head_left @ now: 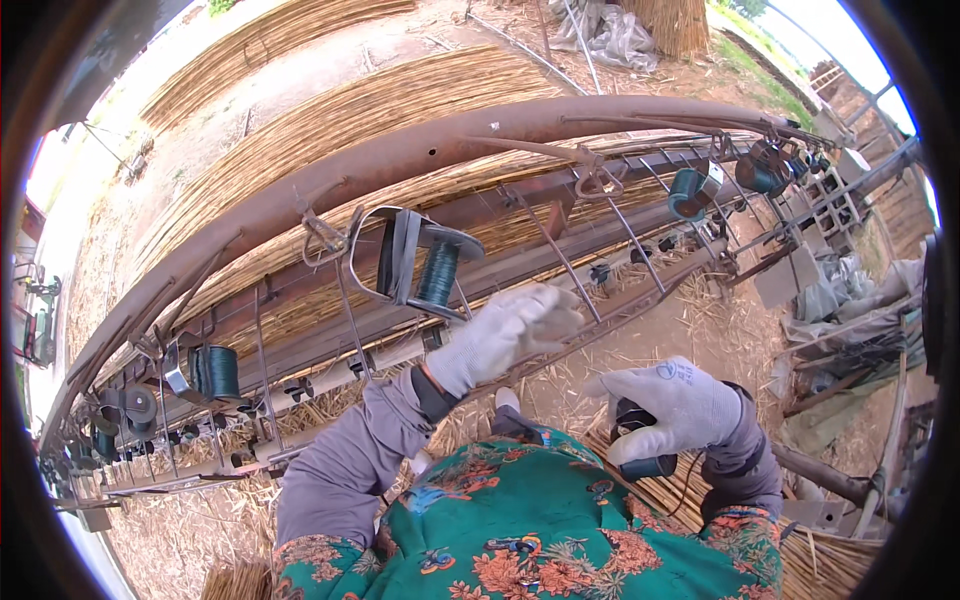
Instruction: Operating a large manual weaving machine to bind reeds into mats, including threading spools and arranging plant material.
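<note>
My right hand, in a whitish glove, is closed round a dark spool; its black end shows between thumb and fingers. My left hand, gloved alike, reaches across in front of the machine with its fingers stretched out and slightly blurred, and nothing shows in it. Just beyond that hand, a spool of dark green wire sits in a metal bracket on the frame. I cannot tell whether the left fingertips touch the thin metal rod behind them.
A long rusty pipe runs across the machine, with more green spools along it. Bundled reeds lie beyond. Grey plastic sheeting and poles are piled at the right. Loose straw covers the ground.
</note>
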A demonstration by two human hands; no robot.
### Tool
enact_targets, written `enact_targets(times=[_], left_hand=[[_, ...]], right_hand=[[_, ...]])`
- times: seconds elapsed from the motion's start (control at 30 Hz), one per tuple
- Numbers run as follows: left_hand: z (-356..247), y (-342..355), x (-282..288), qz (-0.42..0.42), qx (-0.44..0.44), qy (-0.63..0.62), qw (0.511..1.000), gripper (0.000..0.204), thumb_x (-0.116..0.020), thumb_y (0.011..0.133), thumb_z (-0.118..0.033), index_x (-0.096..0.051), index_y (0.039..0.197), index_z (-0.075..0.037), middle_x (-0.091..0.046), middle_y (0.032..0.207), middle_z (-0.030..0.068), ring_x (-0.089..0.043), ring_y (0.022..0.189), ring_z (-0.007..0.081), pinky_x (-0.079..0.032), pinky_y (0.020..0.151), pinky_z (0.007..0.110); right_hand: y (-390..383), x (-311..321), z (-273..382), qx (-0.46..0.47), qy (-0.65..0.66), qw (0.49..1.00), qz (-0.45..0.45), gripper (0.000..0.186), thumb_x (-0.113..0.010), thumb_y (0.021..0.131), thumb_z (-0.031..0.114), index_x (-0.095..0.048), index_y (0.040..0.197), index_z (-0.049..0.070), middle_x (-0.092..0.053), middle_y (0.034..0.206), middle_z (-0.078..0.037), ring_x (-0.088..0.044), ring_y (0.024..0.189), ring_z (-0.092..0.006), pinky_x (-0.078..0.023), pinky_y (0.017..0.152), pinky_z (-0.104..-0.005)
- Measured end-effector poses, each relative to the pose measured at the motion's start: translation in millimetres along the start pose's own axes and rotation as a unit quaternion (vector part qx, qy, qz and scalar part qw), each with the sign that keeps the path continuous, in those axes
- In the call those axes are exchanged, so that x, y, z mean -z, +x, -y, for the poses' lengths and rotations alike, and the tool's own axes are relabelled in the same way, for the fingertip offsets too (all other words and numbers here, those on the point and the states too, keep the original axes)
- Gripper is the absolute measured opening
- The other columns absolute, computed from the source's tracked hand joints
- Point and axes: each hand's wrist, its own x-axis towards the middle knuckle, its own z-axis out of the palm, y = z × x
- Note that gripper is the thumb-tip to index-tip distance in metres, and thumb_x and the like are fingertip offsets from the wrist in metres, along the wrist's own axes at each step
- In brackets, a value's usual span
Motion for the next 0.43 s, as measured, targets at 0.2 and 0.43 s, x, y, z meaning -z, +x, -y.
enact_targets(times=[0.2,0.43], left_hand=[[41.6,-32.9,-51.1,0.148,-0.113,0.113,0.976,0.045,-0.048,0.102,-0.026,-0.043,0.14,-0.003,-0.057,0.127,0.0087,-0.05,0.121,0.0136,-0.038,0.104,0.031],[141.6,-41.5,23.5,-0.098,0.059,0.189,0.975,0.045,-0.057,0.098,-0.019,-0.044,0.139,-0.007,-0.058,0.122,0.0039,-0.052,0.117,0.0112,-0.042,0.099,0.029]], right_hand=[[0.5,54.9,36.5,-0.051,0.233,0.97,-0.052,0.052,-0.058,0.092,0.038,-0.057,0.124,-0.003,-0.068,0.081,-0.009,-0.065,0.074,-0.0144,-0.052,0.065,-0.0283],[66.7,116.4,75.1,-0.071,-0.032,0.988,-0.134,0.05,-0.053,0.097,0.036,-0.051,0.135,0.004,-0.063,0.087,-0.009,-0.063,0.071,-0.0133,-0.054,0.064,-0.0254]])
